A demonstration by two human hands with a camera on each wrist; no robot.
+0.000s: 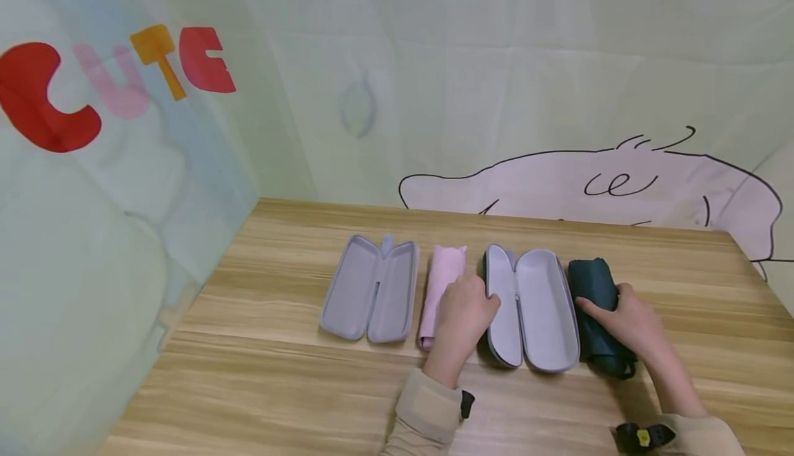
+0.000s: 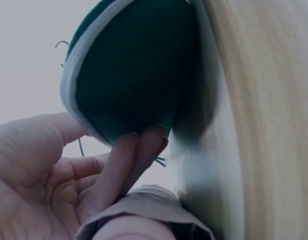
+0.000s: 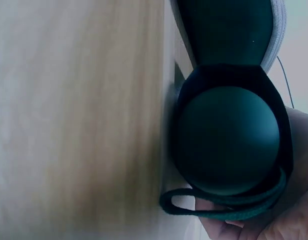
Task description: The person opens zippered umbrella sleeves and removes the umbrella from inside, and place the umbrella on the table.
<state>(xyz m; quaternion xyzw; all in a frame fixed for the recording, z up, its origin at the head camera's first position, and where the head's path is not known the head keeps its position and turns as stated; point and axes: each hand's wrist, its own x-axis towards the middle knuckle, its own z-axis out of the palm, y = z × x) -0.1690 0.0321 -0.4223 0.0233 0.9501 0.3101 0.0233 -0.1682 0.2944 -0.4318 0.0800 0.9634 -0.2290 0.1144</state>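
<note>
A dark green case [image 1: 546, 311] with a pale lining lies unfolded on the table, its two shells side by side. My left hand [image 1: 466, 313] pinches its left edge: in the left wrist view the thumb lies at the white rim of the green shell [image 2: 129, 70] and the fingers touch its outside. To the right of the case lies a dark green folded umbrella [image 1: 594, 291]. My right hand [image 1: 633, 322] grips the umbrella from the right, thumb across its top. The right wrist view shows the umbrella's round end [image 3: 229, 140] and cord loop [image 3: 224, 212].
A rolled pink bundle [image 1: 444, 270] lies partly behind my left hand. Left of it a second case [image 1: 353, 291], grey inside, lies unfolded. All stand on a wooden table [image 1: 260, 387] with a printed cloth backdrop [image 1: 434, 98] along its back and left edges.
</note>
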